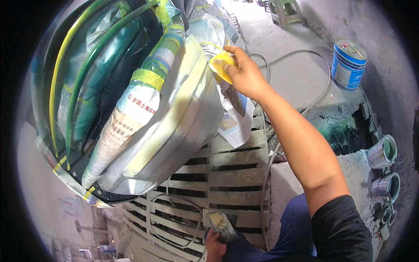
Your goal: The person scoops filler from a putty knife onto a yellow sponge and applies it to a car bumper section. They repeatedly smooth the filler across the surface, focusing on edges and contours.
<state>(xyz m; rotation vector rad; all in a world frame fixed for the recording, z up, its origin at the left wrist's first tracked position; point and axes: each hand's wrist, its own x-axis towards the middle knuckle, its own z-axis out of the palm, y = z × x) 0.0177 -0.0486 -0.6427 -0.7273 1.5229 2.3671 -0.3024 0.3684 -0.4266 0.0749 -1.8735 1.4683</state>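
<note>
My right hand (245, 73) grips a yellow plastic filler spreader (223, 65) with greyish smears, its edge against or close to the end of a silver vehicle body panel (183, 144). Pale yellow body filler (160, 139) runs in a long band along that panel. Low in the view, my left hand (215, 246) holds a flat mixing board (226, 229) bearing a patch of yellow filler. Newspaper (129, 108) and yellow-green masking tape (148, 78) wrap the part beside the panel.
Slatted floor grating (239, 173) lies below, with a hose (265, 183) across it. A blue paint bucket (349, 64) and a plastic stool (287, 14) stand on the right side. Open metal cans (383, 152) sit near an opening in the floor (350, 134). Newspaper (237, 129) hangs beyond the panel.
</note>
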